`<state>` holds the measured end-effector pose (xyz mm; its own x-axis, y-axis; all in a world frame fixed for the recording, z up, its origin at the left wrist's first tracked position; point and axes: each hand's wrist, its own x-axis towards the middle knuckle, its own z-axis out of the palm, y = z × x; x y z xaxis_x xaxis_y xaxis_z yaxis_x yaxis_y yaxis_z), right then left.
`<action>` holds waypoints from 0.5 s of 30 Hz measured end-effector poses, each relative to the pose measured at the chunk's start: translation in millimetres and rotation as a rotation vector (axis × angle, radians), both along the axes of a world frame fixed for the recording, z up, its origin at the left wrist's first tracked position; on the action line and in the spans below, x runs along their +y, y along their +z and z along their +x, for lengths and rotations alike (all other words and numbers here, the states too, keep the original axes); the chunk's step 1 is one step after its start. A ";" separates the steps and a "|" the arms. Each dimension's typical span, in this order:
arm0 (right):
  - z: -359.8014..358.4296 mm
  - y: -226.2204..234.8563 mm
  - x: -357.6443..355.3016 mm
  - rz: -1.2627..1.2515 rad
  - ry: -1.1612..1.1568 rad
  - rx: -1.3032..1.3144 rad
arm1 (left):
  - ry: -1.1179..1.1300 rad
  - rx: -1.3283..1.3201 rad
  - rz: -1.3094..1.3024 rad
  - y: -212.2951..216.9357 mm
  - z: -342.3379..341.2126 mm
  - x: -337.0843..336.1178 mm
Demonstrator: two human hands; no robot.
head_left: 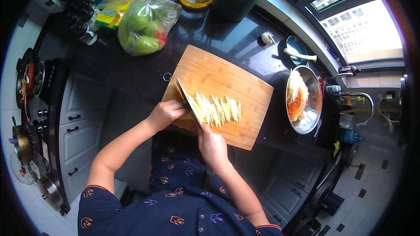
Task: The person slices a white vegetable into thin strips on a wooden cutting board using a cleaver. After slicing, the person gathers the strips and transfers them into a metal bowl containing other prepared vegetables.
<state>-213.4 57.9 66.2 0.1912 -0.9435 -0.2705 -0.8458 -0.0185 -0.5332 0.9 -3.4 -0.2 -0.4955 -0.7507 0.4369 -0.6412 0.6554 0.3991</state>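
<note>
Pale yellow strips [223,110], 1 loose row, cut thin: on the cutting board, just right of the blade. The row runs left to right; most single strips point away from the person, roughly along the blade's line.

Kitchen knife [189,100], 1: blade on edge, long axis slanting from the near right to the far left, tip end away from the person.

Right hand [213,145], 1: closed around the knife's handle, at the near edge of the board; the strips lie ahead of it and slightly to its right. This is the nearer of the 2 hands to the row.

Left hand [168,113], 1: fingers curled close behind the blade, on the side away from the strips; whether they grip a piece cannot be told.

Wooden cutting board [245,87], 1: set askew, beneath all of the above.

Metal bowl [314,107], 1: right of the board, apart from it, with orange and pale shreds [297,98].

Garlic bulb [266,38], 1: beyond the board.

Clear plastic bag [148,13], 1: far left, knotted, green produce inside.
</note>
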 end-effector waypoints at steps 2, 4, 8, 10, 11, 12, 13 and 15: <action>-5.0 1.6 -4.9 0.033 -0.023 -0.058 | -0.001 -0.001 0.008 1.3 0.2 -0.3; -8.5 11.0 -9.6 0.056 -0.044 -0.097 | -0.010 -0.001 -0.006 1.6 1.2 -0.5; -10.3 35.7 -7.0 0.058 -0.028 -0.078 | 0.006 -0.004 -0.011 -5.5 2.0 3.6; -11.2 41.5 -2.9 0.089 -0.018 -0.076 | 0.014 0.004 -0.006 -6.3 1.3 4.7; -11.5 41.0 -2.1 0.091 -0.017 -0.065 | 0.012 0.004 -0.005 -5.6 1.1 4.0; -11.0 40.1 -1.0 0.095 -0.018 -0.056 | 0.009 0.002 -0.002 -3.7 1.2 3.3; -10.3 39.0 0.0 0.099 -0.018 -0.046 | 0.007 0.001 0.000 -3.2 1.2 3.0; -9.3 29.8 2.4 0.068 -0.002 -0.021 | 0.005 0.000 -0.011 -5.3 0.4 3.5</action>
